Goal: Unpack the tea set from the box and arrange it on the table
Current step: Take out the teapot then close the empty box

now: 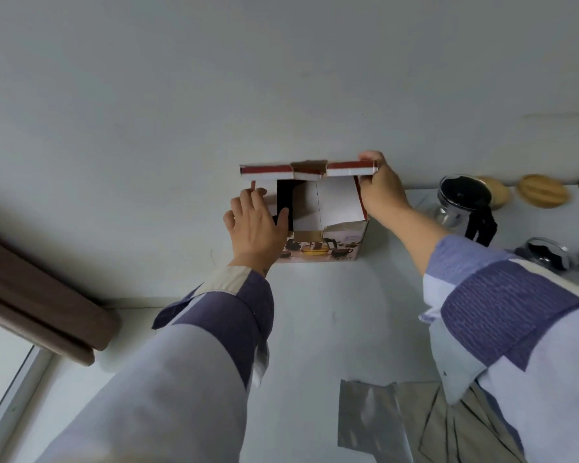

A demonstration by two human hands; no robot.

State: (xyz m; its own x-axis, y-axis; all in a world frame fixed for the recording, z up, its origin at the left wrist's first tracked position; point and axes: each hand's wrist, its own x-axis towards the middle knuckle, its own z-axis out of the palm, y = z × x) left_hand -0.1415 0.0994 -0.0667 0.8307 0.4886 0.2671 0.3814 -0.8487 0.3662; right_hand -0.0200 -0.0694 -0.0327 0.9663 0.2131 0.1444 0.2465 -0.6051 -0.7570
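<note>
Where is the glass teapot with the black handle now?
In the head view, the glass teapot stands on the white table, right of the open cardboard box, beyond the right hand.

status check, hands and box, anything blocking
Left hand reaching into open box, fingers relaxed. Right hand grips the lid flap, holding it back. Glass teapot already out, right of box. Nothing blocking.

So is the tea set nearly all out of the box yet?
Partly. A glass teapot and a glass cup already stand on the table, right of the box. Now the right hand holds the lid flap open while the left hand reaches inside. What remains in there is hidden.
</note>
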